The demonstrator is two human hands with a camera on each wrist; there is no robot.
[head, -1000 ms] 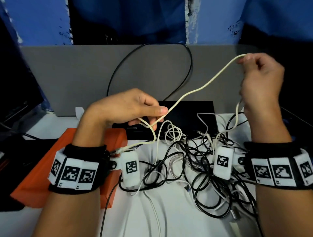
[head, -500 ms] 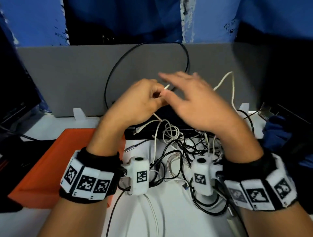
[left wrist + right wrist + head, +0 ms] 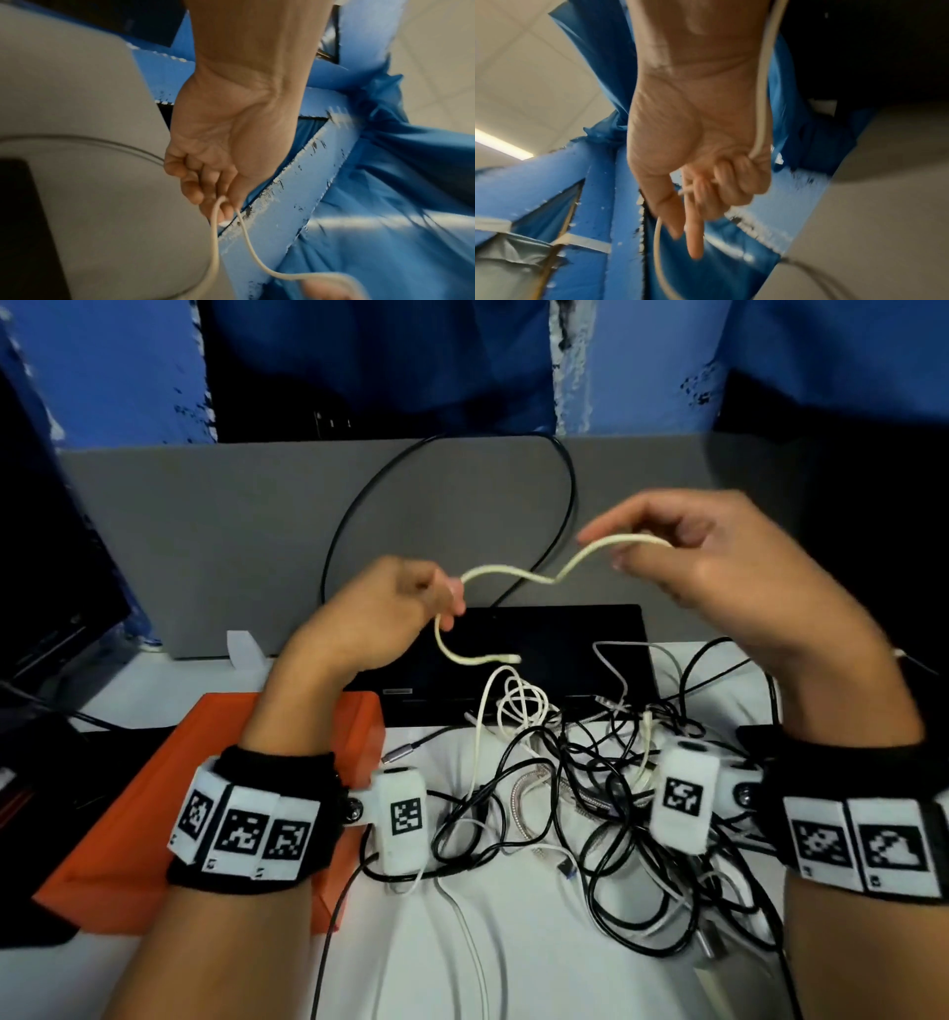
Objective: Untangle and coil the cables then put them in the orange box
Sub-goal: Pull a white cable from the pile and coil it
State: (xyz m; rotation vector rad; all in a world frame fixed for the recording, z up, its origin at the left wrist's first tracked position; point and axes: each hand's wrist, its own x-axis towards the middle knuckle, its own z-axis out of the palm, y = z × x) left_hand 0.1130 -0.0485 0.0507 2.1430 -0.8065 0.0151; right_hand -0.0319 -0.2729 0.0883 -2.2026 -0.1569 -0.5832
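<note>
White desk: left hand (image 3: 375, 613) and right hand (image 3: 708, 557) both pinch one cream cable (image 3: 518, 575), uncoiled; tangled pile (image 3: 590, 778) untouched, orange box (image 3: 128, 839) shows no cables.

Two hands raised: left hand (image 3: 377, 613), right hand (image 3: 719, 572). One cream cable (image 3: 518, 572) strung between them. One orange box (image 3: 128, 834). One tangled heap of black and white cables (image 3: 606, 793), strands too knotted to count. One grey divider panel (image 3: 215, 531). Two marker-covered wristbands (image 3: 246, 834).
</note>
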